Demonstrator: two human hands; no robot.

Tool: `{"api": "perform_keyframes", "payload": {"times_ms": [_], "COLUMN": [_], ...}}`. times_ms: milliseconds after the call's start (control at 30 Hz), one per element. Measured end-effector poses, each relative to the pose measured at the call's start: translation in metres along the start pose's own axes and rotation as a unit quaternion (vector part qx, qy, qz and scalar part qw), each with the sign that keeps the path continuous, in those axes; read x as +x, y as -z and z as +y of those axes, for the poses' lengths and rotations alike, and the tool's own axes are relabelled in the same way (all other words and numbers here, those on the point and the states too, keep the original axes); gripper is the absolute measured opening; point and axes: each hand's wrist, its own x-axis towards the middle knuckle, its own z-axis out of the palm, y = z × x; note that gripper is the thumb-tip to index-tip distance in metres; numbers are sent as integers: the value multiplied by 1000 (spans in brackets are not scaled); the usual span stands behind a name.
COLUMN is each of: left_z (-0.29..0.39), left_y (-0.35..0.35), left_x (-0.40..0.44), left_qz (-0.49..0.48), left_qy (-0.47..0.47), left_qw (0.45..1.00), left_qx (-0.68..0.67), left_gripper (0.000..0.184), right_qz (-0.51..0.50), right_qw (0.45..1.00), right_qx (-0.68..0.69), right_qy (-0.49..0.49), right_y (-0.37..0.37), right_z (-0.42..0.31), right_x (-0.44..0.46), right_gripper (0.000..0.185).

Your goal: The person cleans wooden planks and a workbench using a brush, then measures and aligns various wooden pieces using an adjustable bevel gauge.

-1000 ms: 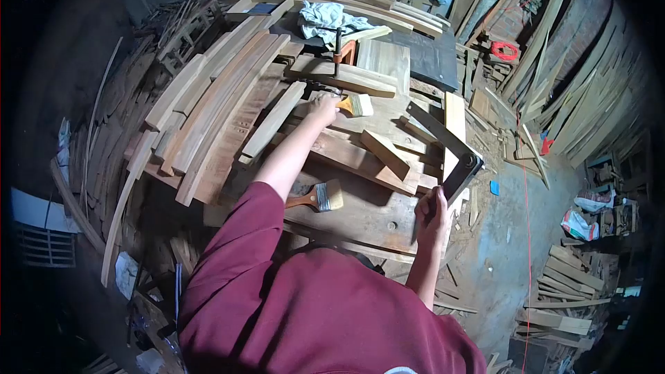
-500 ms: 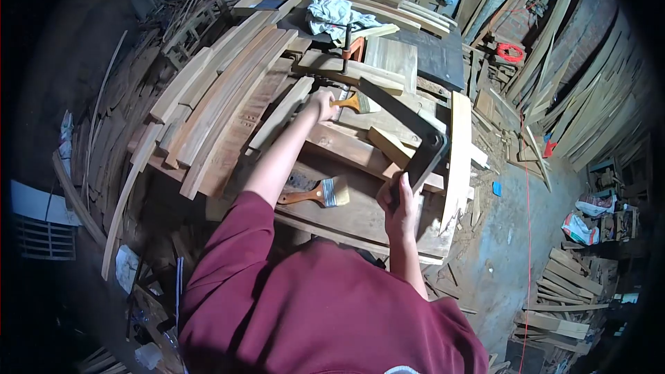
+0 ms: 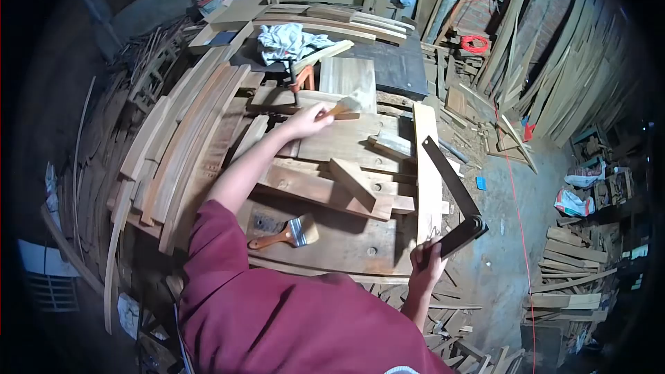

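Note:
My left hand (image 3: 309, 122) is closed round the handle of a paintbrush (image 3: 344, 106), its bristles pointing right above a short board near the clamp (image 3: 299, 82). In my right hand (image 3: 428, 263) is one arm of a dark angled tool (image 3: 457, 197), a hinged or square shape whose other arm reaches up and left over a pale board (image 3: 428, 166). A second paintbrush (image 3: 294, 232) lies flat on the workbench (image 3: 339, 246), below a short wooden block (image 3: 352, 183).
Long curved wood strips (image 3: 187, 145) lie along the bench's left side. A crumpled cloth (image 3: 287, 43) rests on a dark panel (image 3: 391, 66) at the back. Planks lean at the right wall, and a red cord (image 3: 519, 235) runs down the floor.
The view has shifted. My left hand has lifted the paintbrush away from the bench toward the clamp. My right hand has swung the angled tool left, then back right over the bench's edge.

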Motion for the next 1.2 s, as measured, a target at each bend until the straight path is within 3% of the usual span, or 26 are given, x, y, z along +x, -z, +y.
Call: {"api": "perform_keyframes", "payload": {"times_ms": [67,133,267,300,367,433,500,533,600,667,700,767,800,933,1000,1067,1200], "left_z": [-1,11,-3,-7,-20,-37,-62,-62,-68,-41,-62,-89,-75,-6,9,73,118], "left_y": [-23,-48,-114,-129,-149,-169,-176,-171,-170,-151,-150,-153,-141,-75,-47,-6,17], "left_x": [58,114,214,230,256,287,325,332,337,316,326,327,310,224,181,102,-29], "left_qz": [-23,21,25,39,61,179,228,174,163,119,54,24,38,-84,-136,-115,8], "left_qy": [106,79,121,152,130,138,142,178,139,180,173,125,115,80,29,-3,15], "left_qw": [984,996,980,977,980,965,963,967,934,933,958,949,964,974,978,990,962], "left_qx": [-144,24,154,142,136,133,36,-46,-286,-290,-222,-289,-237,-194,-156,-81,-272], "left_gripper": [36,39,37,42,42,35,54,76,86,76,62,45,38,33,32,34,27], "right_qz": [15,29,44,37,41,42,58,66,81,91,114,131,126,83,-4,-40,-141], "right_qw": [1000,999,998,998,997,997,996,996,995,994,993,991,991,995,997,996,983], "right_qx": [-1,-1,-28,-39,-46,-49,-49,-50,-54,-57,-42,-27,-39,-30,-40,-38,-85], "right_qy": [2,12,31,40,44,46,35,28,18,8,7,1,-7,-44,-64,-72,-84], "right_y": [7,6,9,9,13,14,14,17,25,26,25,21,17,7,-2,-23,-64], "right_z": [-3,-6,-3,-1,1,2,2,4,9,12,14,15,15,22,20,18,13], "right_x": [7,14,25,27,28,28,28,27,24,25,27,30,34,47,54,58,56], "right_gripper": [21,22,25,25,26,27,26,25,24,23,24,26,24,25,26,26,11]}}
